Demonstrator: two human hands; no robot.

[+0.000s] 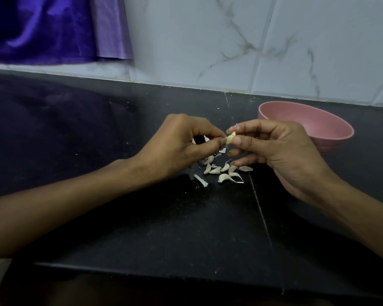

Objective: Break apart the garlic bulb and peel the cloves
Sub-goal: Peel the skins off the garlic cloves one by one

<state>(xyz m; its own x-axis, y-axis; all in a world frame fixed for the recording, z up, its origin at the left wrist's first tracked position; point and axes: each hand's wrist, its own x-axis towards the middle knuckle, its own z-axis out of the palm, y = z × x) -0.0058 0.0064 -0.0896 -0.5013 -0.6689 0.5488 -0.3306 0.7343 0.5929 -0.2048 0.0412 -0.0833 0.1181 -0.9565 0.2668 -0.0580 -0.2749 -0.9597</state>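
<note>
Peeling underway — left hand [179, 146] and right hand [272, 149] both pinch one clove [231, 138] just left of the pink bowl [332, 138], bulb already split, loose cloves [224, 172] below-left of bowl apparently unpeeled.

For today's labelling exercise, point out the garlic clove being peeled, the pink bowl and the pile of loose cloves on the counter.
garlic clove [231, 138], head view, its pale exposed middle.
pink bowl [305, 112], head view, far rim.
loose cloves [224, 177], head view, one clove at the pile's near edge.
</note>
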